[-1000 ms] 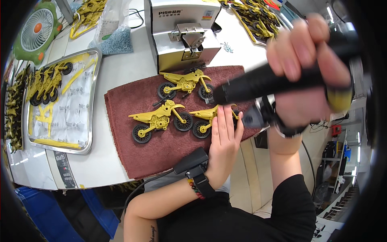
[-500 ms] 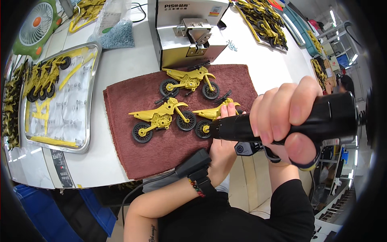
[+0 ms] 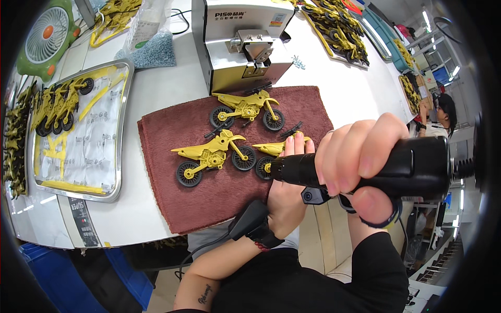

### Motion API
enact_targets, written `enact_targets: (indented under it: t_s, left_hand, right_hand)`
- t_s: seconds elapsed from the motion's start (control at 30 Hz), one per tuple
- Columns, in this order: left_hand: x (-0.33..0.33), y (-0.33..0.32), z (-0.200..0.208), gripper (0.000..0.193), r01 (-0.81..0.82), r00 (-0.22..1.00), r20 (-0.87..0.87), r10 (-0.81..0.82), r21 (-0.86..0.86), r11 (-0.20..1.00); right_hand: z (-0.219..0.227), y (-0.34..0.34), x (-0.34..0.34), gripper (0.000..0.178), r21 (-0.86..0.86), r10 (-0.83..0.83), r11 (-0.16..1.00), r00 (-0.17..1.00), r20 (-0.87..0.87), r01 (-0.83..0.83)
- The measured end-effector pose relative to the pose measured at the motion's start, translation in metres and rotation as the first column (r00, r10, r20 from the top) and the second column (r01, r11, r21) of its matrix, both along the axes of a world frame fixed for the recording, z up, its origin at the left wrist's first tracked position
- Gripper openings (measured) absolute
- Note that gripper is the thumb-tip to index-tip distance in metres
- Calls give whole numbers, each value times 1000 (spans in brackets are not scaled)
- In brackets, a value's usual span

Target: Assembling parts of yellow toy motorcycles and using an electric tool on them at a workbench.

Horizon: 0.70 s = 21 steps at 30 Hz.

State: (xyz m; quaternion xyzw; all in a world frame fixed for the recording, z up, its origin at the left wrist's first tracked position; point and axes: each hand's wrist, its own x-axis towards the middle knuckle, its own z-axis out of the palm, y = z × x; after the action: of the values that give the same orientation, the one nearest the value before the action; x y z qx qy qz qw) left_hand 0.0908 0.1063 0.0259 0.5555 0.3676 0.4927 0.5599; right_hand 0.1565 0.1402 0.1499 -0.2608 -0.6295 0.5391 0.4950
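Note:
My right hand [image 3: 360, 154] is wrapped round a black electric screwdriver [image 3: 420, 164], held nearly level with its tip pointing left. That tip lies over the rear wheel of a yellow toy motorcycle [image 3: 267, 148]; whether it touches a screw I cannot make out. Stretched flat against this toy, my left hand [image 3: 287, 204] has its fingers showing above the screwdriver, which hides their middle part. Two more yellow toy motorcycles, one nearer the left [image 3: 210, 155] and one farther back [image 3: 245, 107], lie on their sides on a brown cloth [image 3: 172, 211].
Behind the cloth stands a metal screw-feeding machine [image 3: 235, 60], with small loose screws [image 3: 298, 62] beside it. A metal tray [image 3: 117, 172] with toy motorcycles, a bag of screws [image 3: 154, 52] and a green fan [image 3: 47, 39] are left. Another person [image 3: 443, 117] is far right.
The view has shifted slightly. My right hand and the screwdriver have moved a little left and down. My left hand stays on the same toy motorcycle.

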Motion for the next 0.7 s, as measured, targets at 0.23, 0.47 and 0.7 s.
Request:
enact_targets:
  t_s: [0.23, 0.47, 0.7]
  left_hand:
    - [5, -6, -7, 50, 215, 222, -824, 521, 562, 798]
    - [6, -3, -16, 49, 186, 176, -779, 602, 627, 757]
    - [9, -4, -15, 49, 208, 170, -771, 614, 637, 742]
  right_hand:
    - [43, 34, 18, 19, 182, 24, 982, 922, -385, 51]
    - [48, 114, -27, 6, 413, -142, 855, 908, -394, 313]
    - [29, 131, -35, 14, 417, -226, 845, 931, -287, 334]
